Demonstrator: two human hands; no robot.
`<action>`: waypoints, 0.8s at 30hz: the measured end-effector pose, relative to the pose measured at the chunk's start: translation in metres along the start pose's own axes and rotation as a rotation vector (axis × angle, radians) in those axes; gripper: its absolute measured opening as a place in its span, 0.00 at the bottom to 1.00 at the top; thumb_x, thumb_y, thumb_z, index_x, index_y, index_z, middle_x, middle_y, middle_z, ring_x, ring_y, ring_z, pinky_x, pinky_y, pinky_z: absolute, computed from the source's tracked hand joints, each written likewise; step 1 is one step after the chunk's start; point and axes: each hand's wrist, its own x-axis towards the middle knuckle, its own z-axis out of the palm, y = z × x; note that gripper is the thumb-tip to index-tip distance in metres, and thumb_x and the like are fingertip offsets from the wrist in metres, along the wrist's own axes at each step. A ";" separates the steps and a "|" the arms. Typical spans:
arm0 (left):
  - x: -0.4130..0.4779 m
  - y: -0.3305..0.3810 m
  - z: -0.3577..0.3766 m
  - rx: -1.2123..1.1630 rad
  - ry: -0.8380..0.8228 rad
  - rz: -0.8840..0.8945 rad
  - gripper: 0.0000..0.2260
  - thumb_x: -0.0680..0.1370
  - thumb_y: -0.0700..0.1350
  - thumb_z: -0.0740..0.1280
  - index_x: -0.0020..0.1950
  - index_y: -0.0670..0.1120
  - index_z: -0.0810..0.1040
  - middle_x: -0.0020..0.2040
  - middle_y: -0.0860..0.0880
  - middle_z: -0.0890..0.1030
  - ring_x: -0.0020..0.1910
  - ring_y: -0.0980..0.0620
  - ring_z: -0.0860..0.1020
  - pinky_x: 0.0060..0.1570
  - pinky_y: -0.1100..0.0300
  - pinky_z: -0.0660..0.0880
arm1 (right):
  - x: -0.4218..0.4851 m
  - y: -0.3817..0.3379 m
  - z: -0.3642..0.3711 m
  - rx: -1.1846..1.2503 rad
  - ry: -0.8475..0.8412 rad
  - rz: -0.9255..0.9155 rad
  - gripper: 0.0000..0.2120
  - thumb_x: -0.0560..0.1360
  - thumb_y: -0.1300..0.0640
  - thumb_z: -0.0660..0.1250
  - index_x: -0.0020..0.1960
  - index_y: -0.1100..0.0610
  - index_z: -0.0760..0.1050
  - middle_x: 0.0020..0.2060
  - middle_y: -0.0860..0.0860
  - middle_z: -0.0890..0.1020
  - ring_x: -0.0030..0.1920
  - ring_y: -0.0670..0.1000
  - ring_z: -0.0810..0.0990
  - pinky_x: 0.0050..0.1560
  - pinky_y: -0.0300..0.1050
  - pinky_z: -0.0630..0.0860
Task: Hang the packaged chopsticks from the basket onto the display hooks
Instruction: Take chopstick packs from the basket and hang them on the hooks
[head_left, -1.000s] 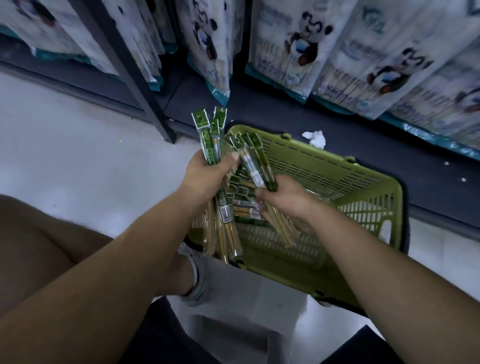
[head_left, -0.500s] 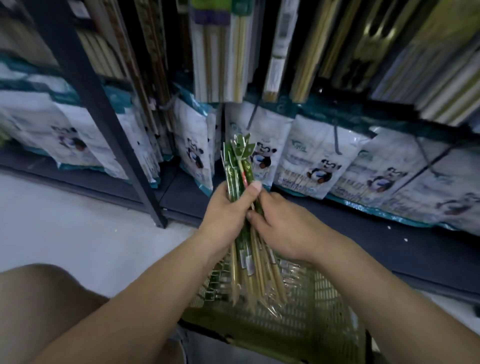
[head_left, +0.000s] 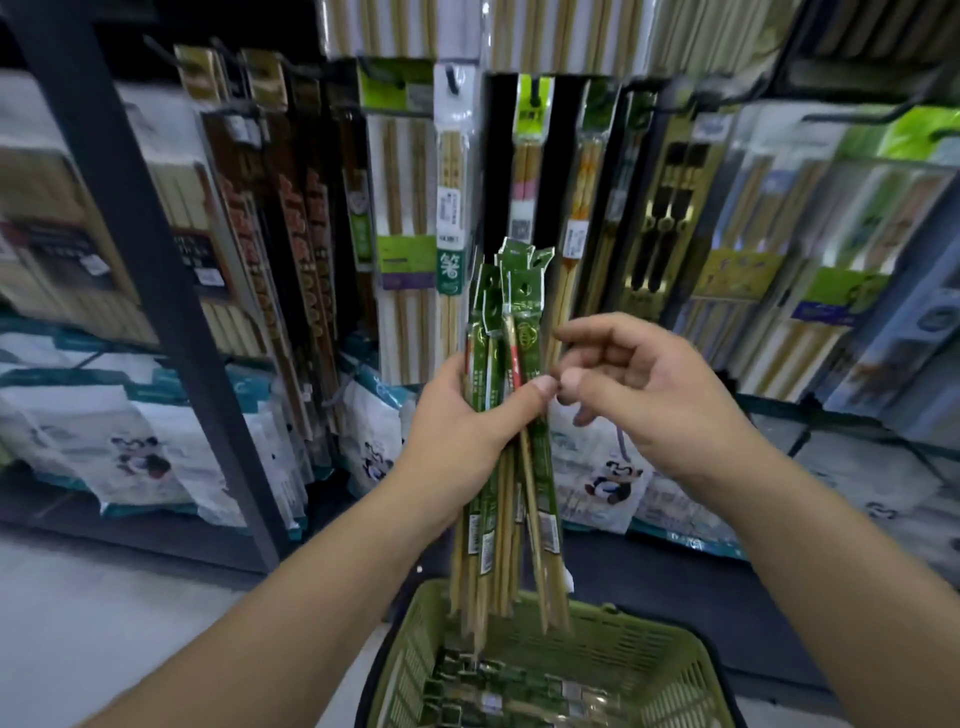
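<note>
My left hand (head_left: 467, 441) grips an upright bundle of several green-topped chopstick packs (head_left: 506, 332), their bamboo tips hanging down over the green plastic basket (head_left: 649, 649). More packs (head_left: 498, 691) lie inside the basket. My right hand (head_left: 639, 384) is just right of the bundle, fingers curled and apart, its thumb tip next to my left thumb, holding nothing. The display hooks (head_left: 454, 83) run along the rack above, hung with other chopstick packages.
A dark upright shelf post (head_left: 130, 249) slants down the left. White panda-printed bags (head_left: 135, 447) line the low shelf behind my hands. Pale floor (head_left: 104, 623) lies at the lower left.
The view has tilted up from the basket to the hook rack. The bundle rose with my left hand. My right hand has come off the packs and now hovers beside them.
</note>
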 end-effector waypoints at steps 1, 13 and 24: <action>0.008 0.009 0.001 0.031 0.003 0.054 0.19 0.71 0.54 0.79 0.59 0.52 0.81 0.51 0.54 0.87 0.52 0.54 0.86 0.55 0.53 0.81 | 0.007 -0.008 -0.001 0.030 0.056 -0.036 0.11 0.78 0.61 0.72 0.57 0.51 0.80 0.44 0.49 0.84 0.46 0.52 0.84 0.41 0.43 0.81; 0.051 0.026 0.014 -0.037 -0.029 0.268 0.19 0.72 0.39 0.80 0.60 0.49 0.80 0.52 0.53 0.87 0.51 0.55 0.86 0.46 0.66 0.80 | 0.064 -0.038 0.000 -0.029 0.285 -0.148 0.05 0.75 0.56 0.75 0.47 0.48 0.80 0.34 0.41 0.81 0.36 0.40 0.79 0.34 0.33 0.75; 0.060 0.031 -0.003 -0.007 0.124 0.198 0.22 0.61 0.69 0.80 0.50 0.65 0.79 0.49 0.57 0.87 0.48 0.57 0.86 0.49 0.58 0.80 | 0.089 -0.057 -0.019 -0.035 0.419 -0.180 0.10 0.82 0.52 0.66 0.43 0.45 0.81 0.31 0.44 0.76 0.32 0.44 0.74 0.34 0.38 0.74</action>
